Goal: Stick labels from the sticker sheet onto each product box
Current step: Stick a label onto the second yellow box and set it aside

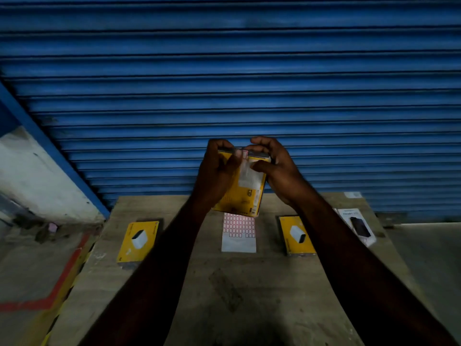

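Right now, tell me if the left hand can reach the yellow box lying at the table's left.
Probably, once freed. The left hand grips the raised yellow box along with the right hand; the left box lies flat below it, with only bare table between.

yellow boxes [138,242] [249,193] [295,236]: 3 | white box [356,227]: 1 | sticker sheet [238,233]: 1

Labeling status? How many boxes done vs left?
Done: none confirmed. In hand: left hand and right hand hold the raised yellow box, a red-bordered label at its top edge. Left: left yellow box, right yellow box, white box show no visible label.
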The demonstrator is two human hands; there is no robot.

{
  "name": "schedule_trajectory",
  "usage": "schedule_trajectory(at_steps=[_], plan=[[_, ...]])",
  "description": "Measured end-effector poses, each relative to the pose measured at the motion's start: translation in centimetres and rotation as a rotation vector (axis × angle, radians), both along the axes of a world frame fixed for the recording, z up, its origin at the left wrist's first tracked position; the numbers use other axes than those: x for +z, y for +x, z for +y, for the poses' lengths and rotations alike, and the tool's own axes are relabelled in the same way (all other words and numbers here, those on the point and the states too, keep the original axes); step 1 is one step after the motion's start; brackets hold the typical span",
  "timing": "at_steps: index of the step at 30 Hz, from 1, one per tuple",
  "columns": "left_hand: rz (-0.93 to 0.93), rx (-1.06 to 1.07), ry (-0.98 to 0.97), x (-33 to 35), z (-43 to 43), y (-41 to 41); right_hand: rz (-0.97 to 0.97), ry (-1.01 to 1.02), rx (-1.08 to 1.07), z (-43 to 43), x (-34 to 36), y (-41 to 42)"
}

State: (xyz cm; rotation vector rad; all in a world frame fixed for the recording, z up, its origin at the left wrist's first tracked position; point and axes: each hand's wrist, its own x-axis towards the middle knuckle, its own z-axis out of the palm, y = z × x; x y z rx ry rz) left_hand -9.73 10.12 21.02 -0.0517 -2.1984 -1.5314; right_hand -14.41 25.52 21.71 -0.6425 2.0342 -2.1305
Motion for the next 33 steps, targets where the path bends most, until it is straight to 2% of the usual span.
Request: schedule_trajectory(at_steps=[3, 8, 11, 14, 18, 23, 27, 33], plan=[[0.023, 0.095, -0.044, -0.1, 0.2, -0.3, -0.041, -0.059, -0.007, -0.5, 0.1, 0.2], [0.005, -0.046, -0.064, -0.1, -0.5, -0.2, 0.018, -0.022, -0.083, -0.6, 0.3, 0.2], [-0.04, -0.13, 0.067, -0.2, -0.6, 0.1, 0.075, 0.033, -0.153, -0.7, 0.3, 0.2], [-0.024, -0.074, 0.156, 0.1, 0.0, 0.4, 0.071, 0.047, -0.13, -0.6, 0.3, 0.3], [-0.081, 0.022, 0.359, 0.3, 1.0, 0.3, 0.16, 0.105, -0.128, -0.8, 0.1, 0.6], [-0.105, -0.014, 0.367, 0.3, 1.2, 0.4, 0.196, 0.096, -0.145, -0.6, 0.2, 0.8], [-0.136, -0.03, 0.501, 0.3, 1.2, 0.4, 0.157, 0.085, -0.133, -0.3, 0.4, 0.9], [-0.119, -0.008, 0.344, 0.4, 1.7, 0.6, 0.148, 0.063, -0.135, -0.3, 0.5, 1.0]])
